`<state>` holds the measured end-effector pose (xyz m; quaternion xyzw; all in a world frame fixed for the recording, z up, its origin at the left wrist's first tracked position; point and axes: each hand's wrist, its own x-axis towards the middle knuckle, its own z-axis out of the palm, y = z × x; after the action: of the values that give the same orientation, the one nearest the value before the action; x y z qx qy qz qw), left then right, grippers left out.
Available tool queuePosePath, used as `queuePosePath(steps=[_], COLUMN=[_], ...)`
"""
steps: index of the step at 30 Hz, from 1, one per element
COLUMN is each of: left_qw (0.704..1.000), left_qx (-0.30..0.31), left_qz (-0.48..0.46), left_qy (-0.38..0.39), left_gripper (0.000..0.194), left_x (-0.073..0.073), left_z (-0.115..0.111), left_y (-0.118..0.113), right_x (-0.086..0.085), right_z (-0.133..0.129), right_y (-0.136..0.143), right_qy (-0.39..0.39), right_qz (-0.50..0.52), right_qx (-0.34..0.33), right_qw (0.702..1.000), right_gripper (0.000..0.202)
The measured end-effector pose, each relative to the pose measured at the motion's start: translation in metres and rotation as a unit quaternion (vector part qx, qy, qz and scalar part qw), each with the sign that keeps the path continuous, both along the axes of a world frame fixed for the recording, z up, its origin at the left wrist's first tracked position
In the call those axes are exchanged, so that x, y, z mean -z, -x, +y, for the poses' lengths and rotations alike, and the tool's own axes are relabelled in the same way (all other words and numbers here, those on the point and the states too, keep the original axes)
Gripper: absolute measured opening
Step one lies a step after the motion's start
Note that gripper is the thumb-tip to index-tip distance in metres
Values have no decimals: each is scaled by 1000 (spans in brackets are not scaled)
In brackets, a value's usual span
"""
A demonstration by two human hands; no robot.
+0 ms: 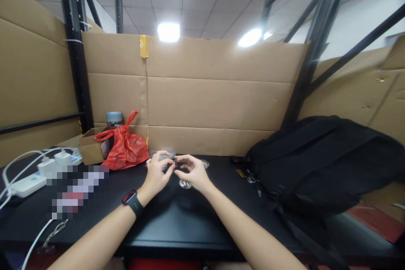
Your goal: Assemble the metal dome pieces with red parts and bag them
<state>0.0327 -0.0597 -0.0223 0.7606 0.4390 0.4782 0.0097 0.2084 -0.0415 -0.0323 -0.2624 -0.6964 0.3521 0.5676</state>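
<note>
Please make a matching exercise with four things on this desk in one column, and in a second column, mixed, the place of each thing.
Things:
1. red plastic bag
2. black backpack
3. white power strip
4. smartwatch

Places:
A. at the desk's left edge, with white chargers plugged in
B. on the left wrist
C. beside a small cardboard box, left of the left hand
D. on the right part of the desk, right of the right hand

Pairs: 1-C, 2-D, 3-A, 4-B
</note>
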Motion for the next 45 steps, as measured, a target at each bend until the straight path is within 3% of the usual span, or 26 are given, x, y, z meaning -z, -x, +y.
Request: queuePosePath(steps=[6,13,19,26,29,34,45], left_qw=[997,993,990,994,994,993,989], left_qx=[74,108,122,80,70,59,70], left_qz=[-32,-55,-68,-36,-27,-28,4], left_qy=[-19,-9,-7,-70,-80,-97,-131], left_gripper=[15,16,17,15,15,13,12], left_x=[0,3,4,3,3,1,4], left_z=[2,5,7,4,4,5,6], left_y=[1,2,4,3,4,6,6], right_x=[-2,-4,-2,-1,-1,-3,-8], right_z=[-2,-4,-3,-1,0,0,-8], right_y=[0,-1,-1,4,4,-2,-4], right_qy=[-37,-90,-29,76,87,45,-111], right_qz=[-29,-69,-51,41,36,-25,-162], right_qx=[-1,30,23,-42,-46,-43,63], right_qw=[999,993,998,995,995,998,979], right_gripper=[34,35,31,31,31,27,13])
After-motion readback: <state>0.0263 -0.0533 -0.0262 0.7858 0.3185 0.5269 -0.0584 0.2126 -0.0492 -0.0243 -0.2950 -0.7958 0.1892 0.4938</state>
